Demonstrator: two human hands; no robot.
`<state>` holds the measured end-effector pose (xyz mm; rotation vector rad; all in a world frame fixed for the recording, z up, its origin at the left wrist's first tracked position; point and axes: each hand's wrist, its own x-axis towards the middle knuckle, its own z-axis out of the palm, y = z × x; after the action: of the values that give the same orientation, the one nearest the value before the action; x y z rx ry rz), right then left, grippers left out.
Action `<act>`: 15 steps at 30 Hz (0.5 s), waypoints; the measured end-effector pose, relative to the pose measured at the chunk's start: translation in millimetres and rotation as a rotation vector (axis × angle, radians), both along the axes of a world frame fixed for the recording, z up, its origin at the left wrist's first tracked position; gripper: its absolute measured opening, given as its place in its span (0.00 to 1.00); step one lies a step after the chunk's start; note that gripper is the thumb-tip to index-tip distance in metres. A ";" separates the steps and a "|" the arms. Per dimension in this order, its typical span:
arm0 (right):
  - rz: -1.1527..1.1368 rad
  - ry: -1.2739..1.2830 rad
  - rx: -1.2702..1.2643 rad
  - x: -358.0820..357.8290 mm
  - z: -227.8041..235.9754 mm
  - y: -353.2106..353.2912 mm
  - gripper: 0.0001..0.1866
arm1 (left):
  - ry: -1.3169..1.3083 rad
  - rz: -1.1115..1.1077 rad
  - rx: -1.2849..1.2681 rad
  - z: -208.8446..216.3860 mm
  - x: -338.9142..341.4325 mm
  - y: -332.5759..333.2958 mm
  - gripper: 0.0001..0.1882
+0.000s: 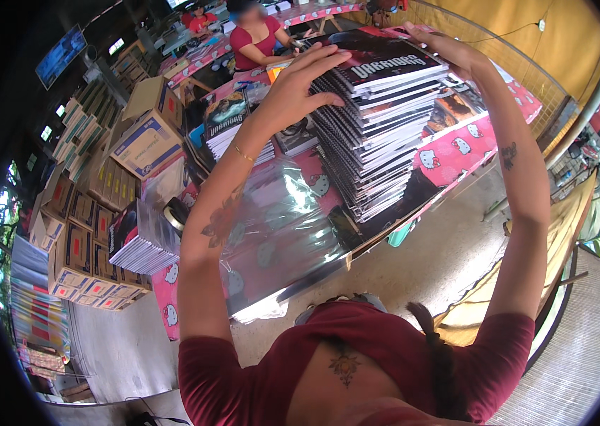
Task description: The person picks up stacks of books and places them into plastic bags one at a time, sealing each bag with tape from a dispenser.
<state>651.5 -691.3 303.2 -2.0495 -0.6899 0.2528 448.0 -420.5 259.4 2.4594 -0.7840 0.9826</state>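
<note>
Stack of spiral-bound notebooks (378, 135) on the table (445, 160), between my hands: left hand (307, 82) at its left edge, right hand (449, 51) at its far right corner. Plastic sheets (285, 206) on the table, nearer me than my left hand. Left of that hand, a second notebook stack (223, 128); farther left, nearer me, past my forearm, a third stack (145, 238). Cartons (87, 241) left of that. Co-worker (257, 42) beyond my left hand; tarpaulin (527, 35) right of my right.

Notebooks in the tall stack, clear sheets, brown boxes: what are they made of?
Notebooks: paper; white page edges show, covers look smooth. Dark spiral binding could be wire or plastic.
Clear sheets: probably glossy plastic film, see-through with bright glare.
Boxes: likely matte cardboard, dull brown.
</note>
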 end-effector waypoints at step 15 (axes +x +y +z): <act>0.281 -0.630 0.505 -21.9 0.8 38.8 0.45 | 0.137 -0.198 -0.520 -7.6 25.5 32.5 0.48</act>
<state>629.6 -652.5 304.0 -1.5267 -1.2815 -0.3986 473.6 -388.0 251.8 1.9382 -0.6165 0.8103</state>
